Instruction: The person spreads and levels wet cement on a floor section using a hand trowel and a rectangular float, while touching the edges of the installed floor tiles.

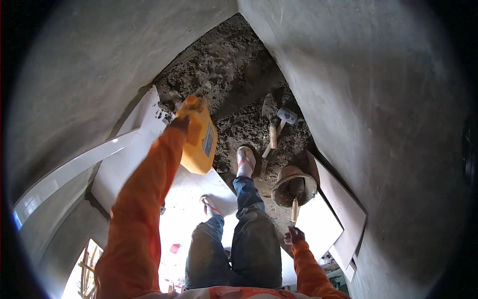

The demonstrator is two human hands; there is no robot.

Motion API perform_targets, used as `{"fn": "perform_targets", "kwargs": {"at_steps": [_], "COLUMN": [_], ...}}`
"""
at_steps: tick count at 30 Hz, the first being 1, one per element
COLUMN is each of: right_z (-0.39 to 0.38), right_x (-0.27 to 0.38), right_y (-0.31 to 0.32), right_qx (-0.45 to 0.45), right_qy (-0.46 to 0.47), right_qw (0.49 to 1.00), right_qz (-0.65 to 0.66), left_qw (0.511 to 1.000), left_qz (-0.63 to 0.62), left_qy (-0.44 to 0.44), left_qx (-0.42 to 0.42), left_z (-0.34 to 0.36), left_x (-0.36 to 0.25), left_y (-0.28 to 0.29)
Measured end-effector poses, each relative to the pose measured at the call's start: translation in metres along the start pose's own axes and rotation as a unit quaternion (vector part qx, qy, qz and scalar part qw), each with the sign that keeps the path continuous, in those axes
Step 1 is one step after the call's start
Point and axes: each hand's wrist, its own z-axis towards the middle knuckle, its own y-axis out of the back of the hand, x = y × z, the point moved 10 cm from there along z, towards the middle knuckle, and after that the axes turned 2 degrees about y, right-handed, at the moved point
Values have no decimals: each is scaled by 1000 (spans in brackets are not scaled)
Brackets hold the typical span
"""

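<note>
In our left hand [183, 125] we grip a bright yellow, boxy plastic canister with rounded edges [198, 149], fingers wrapped about its upper part. Its round orange cap [191, 100] sits at the far end, dark smudges mark the plastic beside it, and a grey-blue rectangular label [208, 140] runs along the right-hand face. We see it ahead and to the left, tilted, where the rough, dark grey-brown ground [226, 74] meets the smooth white boards [124, 164]; we cannot tell whether its base touches them.

Our right hand [294, 235] is low on the right with fingers curled, just beside the pale handle of a tool [295, 210] that stands in a round, mud-stained bucket [282, 185]. We cannot tell whether those fingers hold anything. Farther ahead lie a grey-headed hammer with a pale wooden handle [287, 116] and a wooden-handled trowel [273, 135].
</note>
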Motion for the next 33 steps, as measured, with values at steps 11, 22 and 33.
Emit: {"fn": "perform_targets", "kwargs": {"at_steps": [11,22,33], "right_z": [204,270,115], "right_x": [297,391,379], "right_y": [-149,-224,-317], "right_qx": [-122,-278,-298], "right_qy": [344,388,625], "right_qw": [815,672,508], "right_qz": [-451,-566,-513], "left_qw": [958,886,739], "left_qz": [-134,-28,-43], "left_qy": [252,453,659], "left_qx": [-33,-93,-135], "left_z": [-313,-593,-828], "left_x": [114,233,321], "left_y": [39,-1,-112]}}
